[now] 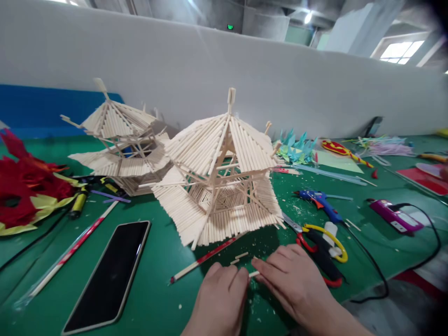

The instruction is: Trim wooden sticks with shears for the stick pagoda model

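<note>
Fingers (261, 269) pinch stick (254, 274), pagoda (220, 172) & scissors (320, 245) nr

1. No text, label, brand or number is showing clearly enough to read anywhere.
2. A green sign (230, 27) is glowing far off near the ceiling, too small to read.
3. The phone (110, 275) at near left is showing a blank, dark screen.

A short pale wooden stick (254, 274) lies flat at the near centre, pinched between the left hand (220, 298) and right hand (294, 280), fingertips meeting.
</note>
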`<state>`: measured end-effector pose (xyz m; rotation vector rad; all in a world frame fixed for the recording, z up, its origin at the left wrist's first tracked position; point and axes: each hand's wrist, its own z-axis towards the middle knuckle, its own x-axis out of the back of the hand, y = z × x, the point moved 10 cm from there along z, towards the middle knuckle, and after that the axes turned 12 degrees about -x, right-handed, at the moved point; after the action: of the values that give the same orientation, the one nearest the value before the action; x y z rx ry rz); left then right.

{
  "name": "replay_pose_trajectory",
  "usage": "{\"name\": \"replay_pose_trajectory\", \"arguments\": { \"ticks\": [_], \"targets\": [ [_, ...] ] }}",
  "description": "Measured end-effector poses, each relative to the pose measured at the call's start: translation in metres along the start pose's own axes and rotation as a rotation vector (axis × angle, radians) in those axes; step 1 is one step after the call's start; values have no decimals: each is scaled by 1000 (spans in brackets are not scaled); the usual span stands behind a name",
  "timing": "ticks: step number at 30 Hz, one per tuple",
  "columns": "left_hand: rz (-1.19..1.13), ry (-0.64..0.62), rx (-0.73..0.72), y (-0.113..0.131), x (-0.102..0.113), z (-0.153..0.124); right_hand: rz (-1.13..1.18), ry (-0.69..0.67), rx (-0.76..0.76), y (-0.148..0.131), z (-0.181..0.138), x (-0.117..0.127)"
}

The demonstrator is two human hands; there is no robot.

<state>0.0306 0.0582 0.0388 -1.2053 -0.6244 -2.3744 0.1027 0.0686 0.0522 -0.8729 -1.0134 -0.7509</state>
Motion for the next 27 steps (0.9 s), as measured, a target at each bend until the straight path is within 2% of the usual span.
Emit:
{"name": "replay_pose_trajectory", "arguments": {
  "ticks": [4, 8, 14, 19, 22, 24, 26, 27],
  "targets": [
    [192, 39, -2, 1, -6, -15, 65, -23, -10, 1, -5, -23],
    [256, 1, 33, -2, -10, -21, 105, -17, -55, 0, -9, -35],
    [278, -29, 54, -27, 2, -32, 187, -94, -235, 21, -7, -38],
    [322, -107, 118, -50, 2, -42, 439, -226, -334, 31, -5, -41],
    [351, -96, 132, -46, 7, -44, 594, -278, -398, 32, -6, -44],
    [268, -39, 107, -35, 16, -39, 728, -341, -425, 29, -8, -46],
    [-12, 75, 137, -27, 26, -31, 894, -384, -435, 24, -9, -43],
    [-167, 85, 164, -24, 26, -25, 967, -369, -426, 21, -7, -37]
  ]
}}
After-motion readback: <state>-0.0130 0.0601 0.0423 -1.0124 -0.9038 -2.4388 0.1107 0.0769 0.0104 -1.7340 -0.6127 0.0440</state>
